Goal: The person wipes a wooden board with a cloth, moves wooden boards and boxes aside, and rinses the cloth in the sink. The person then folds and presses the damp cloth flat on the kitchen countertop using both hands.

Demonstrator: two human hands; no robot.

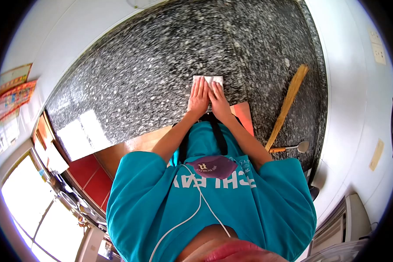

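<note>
A folded white cloth (209,79) lies on the speckled black-and-grey stone countertop (153,78). My left hand (198,95) rests flat on the cloth's left part, fingers stretched forward. Beside it, my right hand (219,102) lies on the right part with its fingers extended too. The two hands are close together, thumbs near each other. Much of the cloth is hidden under them, and its far edge shows beyond the fingertips.
To the right lie a long straw-coloured brush or broom (289,105) and a turner with an orange handle (302,146). White walls border the counter, with a wall outlet (378,53) at right. Red cabinet panels (88,177) stand at lower left, near a bright window (43,218).
</note>
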